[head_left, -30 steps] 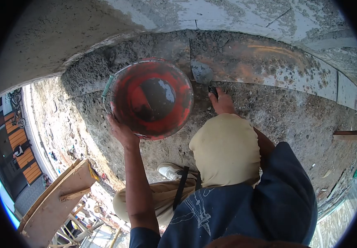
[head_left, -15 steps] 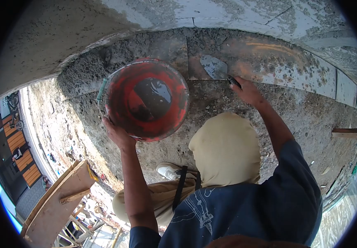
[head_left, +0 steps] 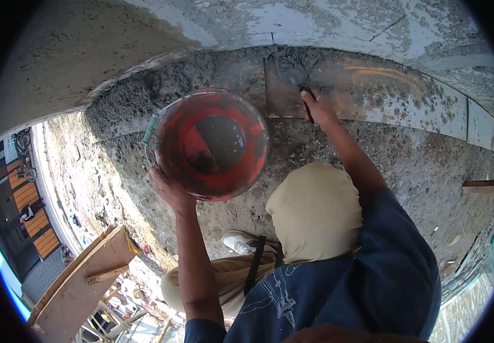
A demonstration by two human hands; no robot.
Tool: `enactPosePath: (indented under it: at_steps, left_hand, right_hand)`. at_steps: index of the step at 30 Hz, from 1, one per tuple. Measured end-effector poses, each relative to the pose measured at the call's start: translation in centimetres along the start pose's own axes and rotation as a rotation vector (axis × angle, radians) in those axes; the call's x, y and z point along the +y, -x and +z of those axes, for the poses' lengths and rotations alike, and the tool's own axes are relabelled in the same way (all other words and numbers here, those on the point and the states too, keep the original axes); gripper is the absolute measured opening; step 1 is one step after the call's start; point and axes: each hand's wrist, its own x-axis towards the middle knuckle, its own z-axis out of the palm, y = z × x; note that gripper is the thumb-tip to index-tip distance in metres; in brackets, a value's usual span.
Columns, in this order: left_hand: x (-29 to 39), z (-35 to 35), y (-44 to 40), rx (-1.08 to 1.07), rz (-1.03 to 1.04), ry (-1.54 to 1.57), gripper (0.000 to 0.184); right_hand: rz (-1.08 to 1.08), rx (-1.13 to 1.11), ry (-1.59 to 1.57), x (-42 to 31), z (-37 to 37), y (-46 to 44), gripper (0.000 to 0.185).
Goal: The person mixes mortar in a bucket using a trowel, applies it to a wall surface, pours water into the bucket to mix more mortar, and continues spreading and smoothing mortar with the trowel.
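Observation:
My left hand (head_left: 171,189) grips the lower left rim of a red bucket (head_left: 201,178), which is smeared with grey and has some grey wet mix at its bottom. The bucket's handle with a green grip hangs at its left side. My right hand (head_left: 319,108) is closed round the black handle of a trowel (head_left: 291,73). The trowel's blade lies against the board (head_left: 373,100) near the wet mortar at the wall's foot; its outline is hard to make out.
A grey plastered wall (head_left: 310,22) curves along the top. Rough dirt ground (head_left: 407,166) lies below the board. A wooden piece (head_left: 484,187) sticks in at the right, and a wooden structure (head_left: 81,280) stands at the lower left.
My right hand first went right with the trowel, then moved up and slightly left to the mortar by the wall. The bucket stays in my left hand, with only a slight shift in view.

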Motion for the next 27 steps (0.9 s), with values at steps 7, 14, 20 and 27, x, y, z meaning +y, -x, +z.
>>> enactPosePath:
  at_steps: [7,14,20,27]
  left_hand:
    - [-1.4,1.4,0.1,0.023,-0.028,-0.116,0.048]
    - [0.9,-1.1,-0.6,-0.057,-0.256,0.362,0.047]
    - [0.6,-0.7,-0.2,-0.013,-0.105,0.193,0.045]
    - [1.7,-1.2,-0.9,-0.009,-0.416,0.684,0.049]
  right_hand:
    - [0.186,-0.348,-0.510,-2.6,2.9,5.1,0.036]
    - [0.159,-0.402,-0.439,-5.4,7.1,-2.4,0.032]
    - [0.104,-0.287,-0.672,-1.2,-0.6,2.9,0.037]
    - [-0.265,0.138,0.821,0.3,0.8,6.4,0.047]
